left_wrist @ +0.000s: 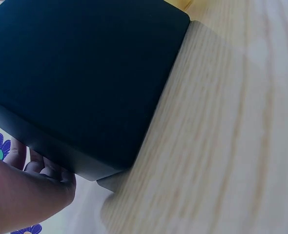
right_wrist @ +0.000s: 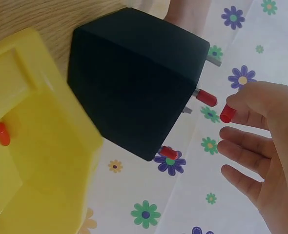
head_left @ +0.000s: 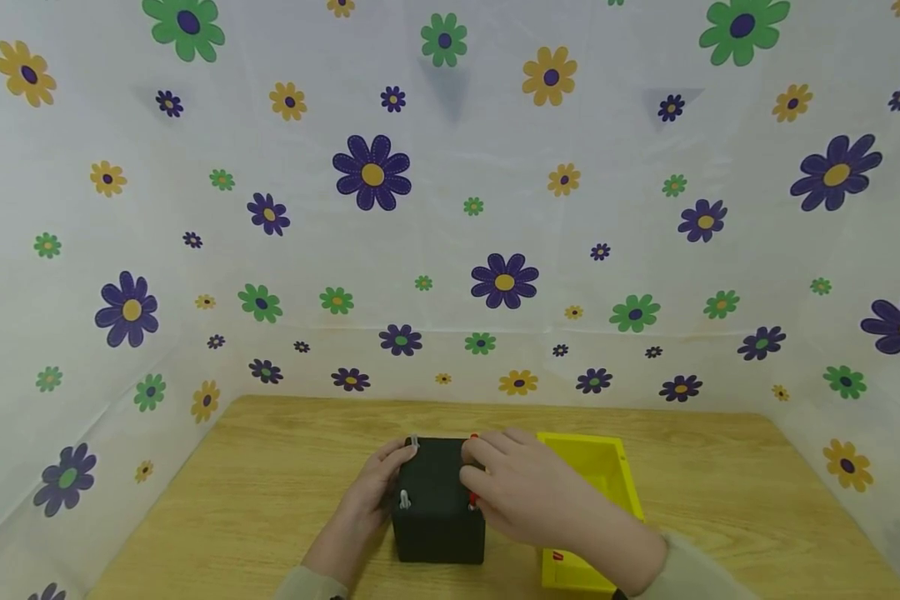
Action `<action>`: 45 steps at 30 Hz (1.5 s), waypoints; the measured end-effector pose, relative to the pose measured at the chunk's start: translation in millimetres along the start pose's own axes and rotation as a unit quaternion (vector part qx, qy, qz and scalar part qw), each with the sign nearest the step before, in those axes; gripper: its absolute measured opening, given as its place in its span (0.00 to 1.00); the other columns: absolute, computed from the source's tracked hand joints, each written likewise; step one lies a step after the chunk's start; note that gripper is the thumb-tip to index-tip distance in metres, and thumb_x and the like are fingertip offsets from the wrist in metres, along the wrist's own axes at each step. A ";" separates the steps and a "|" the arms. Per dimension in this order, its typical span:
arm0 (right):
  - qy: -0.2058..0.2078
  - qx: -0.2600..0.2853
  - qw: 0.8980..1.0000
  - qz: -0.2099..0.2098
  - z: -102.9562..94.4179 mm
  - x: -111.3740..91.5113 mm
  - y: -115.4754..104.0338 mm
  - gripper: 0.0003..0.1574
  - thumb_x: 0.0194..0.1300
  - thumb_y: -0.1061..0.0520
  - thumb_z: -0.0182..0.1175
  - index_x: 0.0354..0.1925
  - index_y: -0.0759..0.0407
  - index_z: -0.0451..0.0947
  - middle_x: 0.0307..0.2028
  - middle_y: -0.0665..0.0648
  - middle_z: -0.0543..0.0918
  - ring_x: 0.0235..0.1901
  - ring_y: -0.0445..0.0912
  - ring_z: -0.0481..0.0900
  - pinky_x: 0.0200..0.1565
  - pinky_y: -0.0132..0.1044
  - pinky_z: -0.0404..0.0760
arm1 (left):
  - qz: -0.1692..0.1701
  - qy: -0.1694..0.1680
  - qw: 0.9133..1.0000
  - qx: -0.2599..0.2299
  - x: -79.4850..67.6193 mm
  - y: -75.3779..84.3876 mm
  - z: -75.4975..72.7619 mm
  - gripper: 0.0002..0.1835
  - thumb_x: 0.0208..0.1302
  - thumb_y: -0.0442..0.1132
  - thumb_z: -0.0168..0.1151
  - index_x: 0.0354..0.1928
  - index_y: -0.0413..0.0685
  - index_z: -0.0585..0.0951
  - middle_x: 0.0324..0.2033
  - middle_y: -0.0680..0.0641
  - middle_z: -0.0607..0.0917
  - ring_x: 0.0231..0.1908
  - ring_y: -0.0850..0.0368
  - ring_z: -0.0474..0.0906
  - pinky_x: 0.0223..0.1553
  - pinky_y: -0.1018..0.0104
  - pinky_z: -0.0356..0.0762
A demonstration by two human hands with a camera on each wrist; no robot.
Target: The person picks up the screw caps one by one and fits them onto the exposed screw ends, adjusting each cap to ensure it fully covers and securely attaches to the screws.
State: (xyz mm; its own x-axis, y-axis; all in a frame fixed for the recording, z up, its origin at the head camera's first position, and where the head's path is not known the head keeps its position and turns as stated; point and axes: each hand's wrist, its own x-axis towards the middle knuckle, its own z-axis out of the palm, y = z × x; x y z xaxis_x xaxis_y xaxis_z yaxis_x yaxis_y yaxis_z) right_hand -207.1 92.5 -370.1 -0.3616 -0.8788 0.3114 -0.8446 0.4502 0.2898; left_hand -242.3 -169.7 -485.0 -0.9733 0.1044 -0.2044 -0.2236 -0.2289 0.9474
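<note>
Pinches a red cap (right_wrist: 228, 114) in the right hand (right_wrist: 276, 131), caught between the tips of thumb and forefinger, with the other three fingers loosely spread below. Holds this cap outside the grip of the left hand (head_left: 375, 483), just beside the end of a capped post (right_wrist: 207, 97) on the black box (head_left: 438, 533), with a narrow gap between them in the right wrist view. Cannot make out the pinched cap for certain in the head view, because of the knuckles in front.

Grips the box from its left side, with the thumb at the top edge next to the far-left metal post (head_left: 414, 443) and the fingers down along the side. Cannot tell from the left wrist view how far the fingertips reach behind the box.

Has the box on the wooden table (head_left: 232, 500), between both hands. Shows bare metal at the near-left metal post (head_left: 405, 500) too, and red on a second capped post (right_wrist: 169, 153), well below the pinch in the right wrist view.

Has a yellow tray (head_left: 570, 577) to the right of the box, crossed by the right forearm in the head view, with a loose red cap (right_wrist: 1, 133) inside.
</note>
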 end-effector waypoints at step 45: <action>0.031 0.019 0.999 -0.002 9.5 25.6 -7.6 0.10 0.69 0.49 0.70 0.47 0.46 0.84 0.51 0.48 0.85 0.52 0.44 0.80 0.58 0.36 0.82 | 0.003 -0.032 0.999 -0.007 1.5 0.1 -2.8 0.08 0.79 0.41 0.54 0.47 0.59 0.83 0.33 0.64 0.90 0.36 0.72 0.86 0.44 0.74 0.83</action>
State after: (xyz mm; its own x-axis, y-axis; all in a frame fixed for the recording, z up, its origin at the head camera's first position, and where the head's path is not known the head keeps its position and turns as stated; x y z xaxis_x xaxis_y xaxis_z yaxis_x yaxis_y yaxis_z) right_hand -213.6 65.1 -373.0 -0.3333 -0.8687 0.3664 -0.8613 0.4386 0.2563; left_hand -243.9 -172.3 -485.9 -0.9691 0.1655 -0.1827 -0.2197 -0.2433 0.9447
